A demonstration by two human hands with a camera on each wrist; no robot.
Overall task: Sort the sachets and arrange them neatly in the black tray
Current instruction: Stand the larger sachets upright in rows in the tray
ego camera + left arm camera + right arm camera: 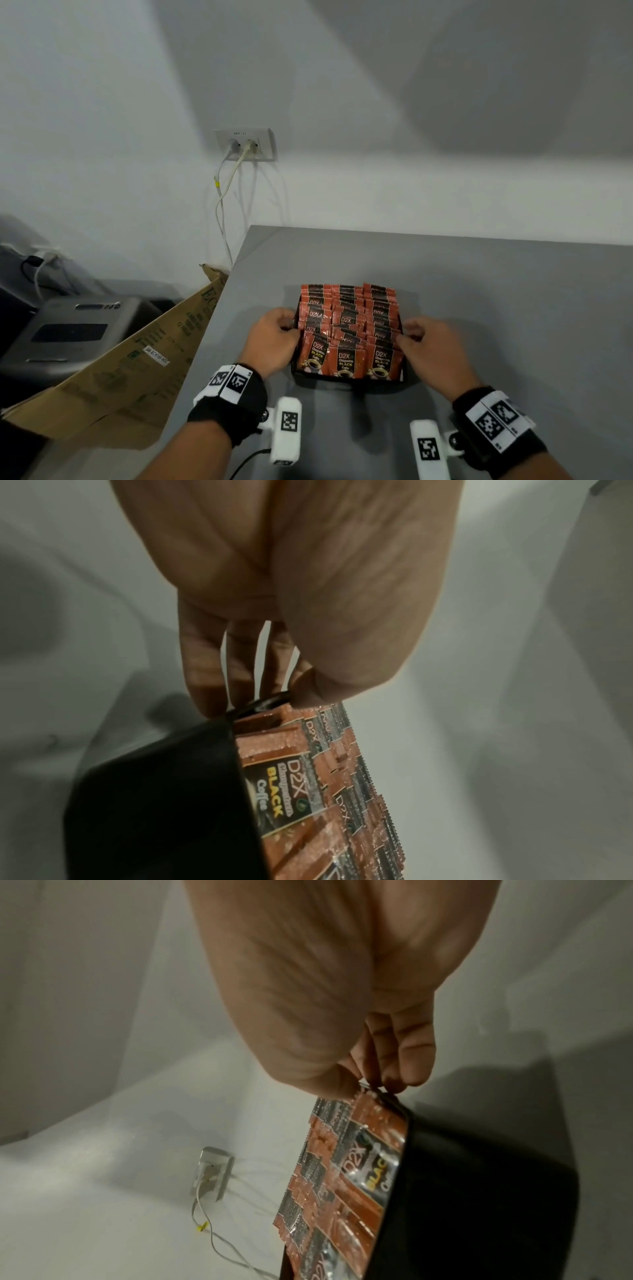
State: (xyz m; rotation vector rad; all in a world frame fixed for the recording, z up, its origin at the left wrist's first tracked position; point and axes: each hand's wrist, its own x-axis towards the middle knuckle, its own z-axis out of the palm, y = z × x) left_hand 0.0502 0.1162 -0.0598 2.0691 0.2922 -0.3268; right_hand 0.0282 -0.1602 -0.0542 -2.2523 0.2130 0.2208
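black tray (346,379) rim pinched by left hand (274,337) and right hand (431,349).

grey table (479,274) | wall socket (245,144), white cables (222,205) | cardboard box (137,359) | grey appliance (75,332)

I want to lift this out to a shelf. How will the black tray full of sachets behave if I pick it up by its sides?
The black tray probably stays fairly rigid: its wall looks straight where the left hand and right hand grip its rims. The sachets stand packed in three rows, so likely little shifting. Tilting could spill the tops that stand above the rim.
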